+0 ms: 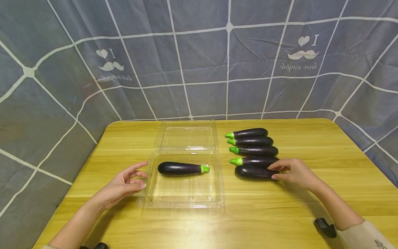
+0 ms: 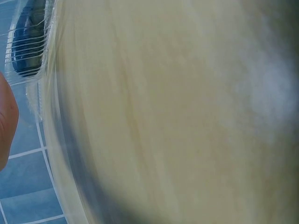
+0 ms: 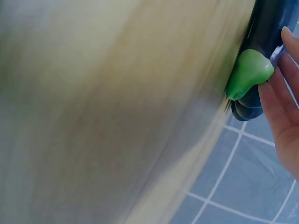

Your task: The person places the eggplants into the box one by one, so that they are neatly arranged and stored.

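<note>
My right hand (image 1: 293, 173) pinches the nearest eggplant (image 1: 253, 172) by its stem end, thumb on the near side and fingers on the far side. That eggplant's green cap (image 3: 252, 72) shows in the right wrist view, beside the fingers. Just behind it lies another eggplant (image 1: 256, 161), its cap pointing left. Beside the left rim of a clear plastic clamshell box (image 1: 183, 197) is my left hand (image 1: 119, 186), fingers spread and holding nothing. One eggplant (image 1: 180, 168) lies crosswise inside the box, cap to the right.
The box's lid (image 1: 188, 136) is folded back toward the far table edge. Farther eggplants (image 1: 253, 141) lie in a row at the right, caps to the left. A grey curtain (image 1: 205, 62) with white lines hangs behind the wooden table (image 1: 258, 221).
</note>
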Demonstrator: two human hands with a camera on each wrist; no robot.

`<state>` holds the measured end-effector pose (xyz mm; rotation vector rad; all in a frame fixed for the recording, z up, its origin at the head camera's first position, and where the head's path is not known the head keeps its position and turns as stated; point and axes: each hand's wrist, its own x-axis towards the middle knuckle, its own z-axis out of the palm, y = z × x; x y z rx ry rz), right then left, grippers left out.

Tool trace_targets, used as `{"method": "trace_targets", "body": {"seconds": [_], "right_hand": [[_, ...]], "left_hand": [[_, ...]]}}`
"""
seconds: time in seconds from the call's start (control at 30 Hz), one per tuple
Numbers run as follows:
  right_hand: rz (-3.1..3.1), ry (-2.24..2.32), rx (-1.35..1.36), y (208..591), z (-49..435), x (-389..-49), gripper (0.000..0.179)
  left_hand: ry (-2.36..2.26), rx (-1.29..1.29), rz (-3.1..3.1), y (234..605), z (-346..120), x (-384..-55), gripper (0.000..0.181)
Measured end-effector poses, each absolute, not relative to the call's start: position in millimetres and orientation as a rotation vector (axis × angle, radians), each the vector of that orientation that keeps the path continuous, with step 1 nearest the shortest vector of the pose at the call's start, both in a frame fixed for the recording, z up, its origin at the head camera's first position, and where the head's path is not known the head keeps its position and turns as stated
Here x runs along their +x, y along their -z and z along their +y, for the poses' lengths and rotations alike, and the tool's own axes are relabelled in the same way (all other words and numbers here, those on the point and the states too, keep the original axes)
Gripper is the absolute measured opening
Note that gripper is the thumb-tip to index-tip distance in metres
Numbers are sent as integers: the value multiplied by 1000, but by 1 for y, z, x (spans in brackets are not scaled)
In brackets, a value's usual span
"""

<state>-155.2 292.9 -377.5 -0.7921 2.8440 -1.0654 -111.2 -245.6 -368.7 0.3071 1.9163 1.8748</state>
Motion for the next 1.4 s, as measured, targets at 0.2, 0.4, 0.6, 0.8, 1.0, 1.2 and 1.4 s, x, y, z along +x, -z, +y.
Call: {"method": "trace_targets", "body": {"seconds": [0.2, 0.4, 0.6, 0.8, 1.0, 1.2, 1.4], "right_hand": [[2852, 1022, -783, 378, 292, -156, 23], [2850, 970, -760, 377, 293, -155, 25], [2842, 967, -855, 379, 293, -156, 27], [2845, 944, -904, 380, 293, -156, 28], [2870, 893, -874, 380, 293, -156, 29], [2845, 876, -862, 377, 291, -156, 29], [2789, 872, -860, 373, 287, -156, 31]], "left_hand": [[-1876, 296, 1925, 369, -245, -111, 60], [-1868, 264, 1942, 367, -243, -111, 61], [-1856, 248, 1949, 366, -243, -111, 61], [-1857, 252, 1949, 367, -243, -111, 62], [-1863, 261, 1947, 367, -243, -111, 62], [-1864, 258, 1949, 367, -243, -111, 64], [-1862, 240, 1943, 367, -243, -111, 65]]}}
